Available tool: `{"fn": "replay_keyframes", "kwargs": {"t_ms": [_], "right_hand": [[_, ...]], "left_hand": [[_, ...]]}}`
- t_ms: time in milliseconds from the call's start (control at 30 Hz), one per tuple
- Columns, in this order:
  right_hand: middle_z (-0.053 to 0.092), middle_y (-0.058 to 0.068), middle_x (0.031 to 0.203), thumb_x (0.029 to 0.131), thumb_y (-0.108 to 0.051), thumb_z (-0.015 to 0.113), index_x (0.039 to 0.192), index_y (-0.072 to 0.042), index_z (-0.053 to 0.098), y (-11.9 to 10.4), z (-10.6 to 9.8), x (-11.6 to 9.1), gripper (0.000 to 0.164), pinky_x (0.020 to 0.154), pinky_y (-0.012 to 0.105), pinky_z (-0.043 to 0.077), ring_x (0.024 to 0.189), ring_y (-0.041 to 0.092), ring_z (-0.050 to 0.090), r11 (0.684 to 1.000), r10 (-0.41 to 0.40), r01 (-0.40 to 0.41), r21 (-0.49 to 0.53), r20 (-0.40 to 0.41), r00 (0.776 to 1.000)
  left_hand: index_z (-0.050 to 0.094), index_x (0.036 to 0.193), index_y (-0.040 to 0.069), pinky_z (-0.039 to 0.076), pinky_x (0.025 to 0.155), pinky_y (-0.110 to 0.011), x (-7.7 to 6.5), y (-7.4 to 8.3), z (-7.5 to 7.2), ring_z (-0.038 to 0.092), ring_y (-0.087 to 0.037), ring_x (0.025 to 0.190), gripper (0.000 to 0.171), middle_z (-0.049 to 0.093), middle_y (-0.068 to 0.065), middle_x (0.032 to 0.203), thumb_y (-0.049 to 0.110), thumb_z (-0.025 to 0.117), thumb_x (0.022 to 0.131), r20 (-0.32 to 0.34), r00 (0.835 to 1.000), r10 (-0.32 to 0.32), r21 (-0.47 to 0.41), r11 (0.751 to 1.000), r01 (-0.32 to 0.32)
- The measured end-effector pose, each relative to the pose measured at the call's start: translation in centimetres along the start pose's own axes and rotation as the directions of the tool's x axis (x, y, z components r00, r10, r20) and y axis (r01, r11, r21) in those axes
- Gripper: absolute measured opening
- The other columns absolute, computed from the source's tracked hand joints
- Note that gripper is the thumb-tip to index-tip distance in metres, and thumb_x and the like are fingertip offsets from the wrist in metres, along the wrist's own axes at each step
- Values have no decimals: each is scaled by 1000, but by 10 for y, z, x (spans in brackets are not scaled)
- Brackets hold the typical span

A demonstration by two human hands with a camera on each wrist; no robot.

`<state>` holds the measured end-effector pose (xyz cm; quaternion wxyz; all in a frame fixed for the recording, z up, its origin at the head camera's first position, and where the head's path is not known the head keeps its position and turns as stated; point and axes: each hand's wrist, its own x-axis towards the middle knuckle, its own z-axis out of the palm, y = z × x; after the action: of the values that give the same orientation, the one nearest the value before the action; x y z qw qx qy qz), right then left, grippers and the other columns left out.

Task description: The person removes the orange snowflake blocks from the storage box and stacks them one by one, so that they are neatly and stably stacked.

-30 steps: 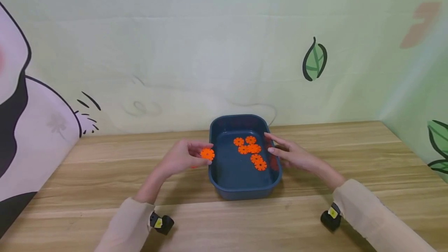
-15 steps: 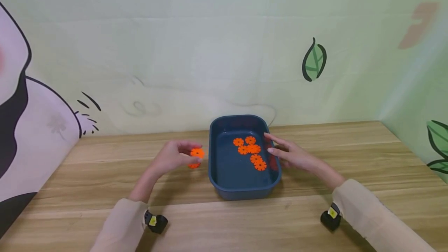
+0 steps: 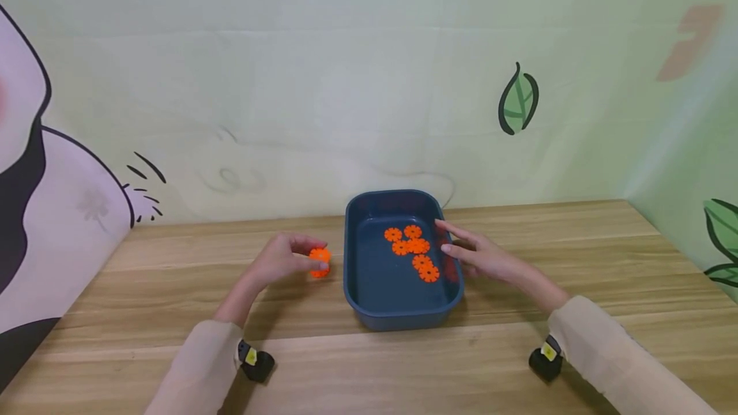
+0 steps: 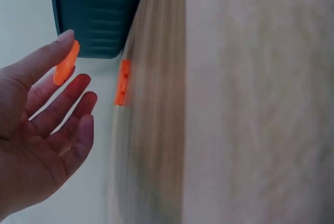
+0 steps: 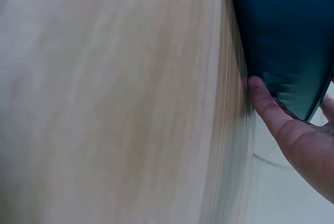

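Observation:
My left hand [image 3: 280,258] pinches an orange toothed disc [image 4: 67,65] between thumb and index finger, left of a dark blue bin [image 3: 398,320]. Its other fingers are loosely bent. In the left wrist view, more orange discs [image 4: 123,83] lie on the table below, apart from the held one; from above, the held disc overlaps them. Several orange discs [image 3: 423,262] lie flat inside the bin, some overlapping. My right hand [image 3: 490,256] rests against the bin's right side, fingers extended at the rim. In the right wrist view, one fingertip [image 5: 255,82] touches the outer wall low down.
The bin stands on a wood-grain table [image 3: 369,370], near the back wall [image 3: 288,114] with its printed cloth. Dark wrist cameras [image 3: 257,367] hang below both sleeves, close over the table.
My left hand has moved left, away from the bin's rim, then slightly down, carrying the pinched disc over the discs on the table. My right hand and the bin stay put.

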<state>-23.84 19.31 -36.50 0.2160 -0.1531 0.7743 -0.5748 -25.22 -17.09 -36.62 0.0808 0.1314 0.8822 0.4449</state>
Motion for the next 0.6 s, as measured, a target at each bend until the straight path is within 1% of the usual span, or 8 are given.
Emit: {"fn": "replay_keyframes", "kwargs": {"t_ms": [233,467,600], "right_hand": [[8,24,149,95,-27,48,147,-15,13,1,0,0,64,90,43,45,126,44,31,1000,7,-7,17,3,1000],[8,23,149,95,-28,48,147,-16,13,3,-1,1,64,92,45,42,128,44,27,1000,4,-4,28,9,1000],[8,21,150,95,-29,48,147,-17,14,4,-2,2,64,91,45,43,128,44,28,1000,9,-9,24,6,1000]], "left_hand": [[65,109,3,47,82,-36,4,-8,0,58,-22,90,38,66,-9,103,18,74,75,33,999,-8,43,999,6],[66,107,2,47,81,-34,11,-13,3,58,-19,85,41,67,-9,98,19,77,72,63,998,-1,87,996,-5],[66,107,4,47,79,-33,12,-14,4,57,-18,84,39,67,-7,97,20,77,73,65,998,-15,116,993,7]]}}
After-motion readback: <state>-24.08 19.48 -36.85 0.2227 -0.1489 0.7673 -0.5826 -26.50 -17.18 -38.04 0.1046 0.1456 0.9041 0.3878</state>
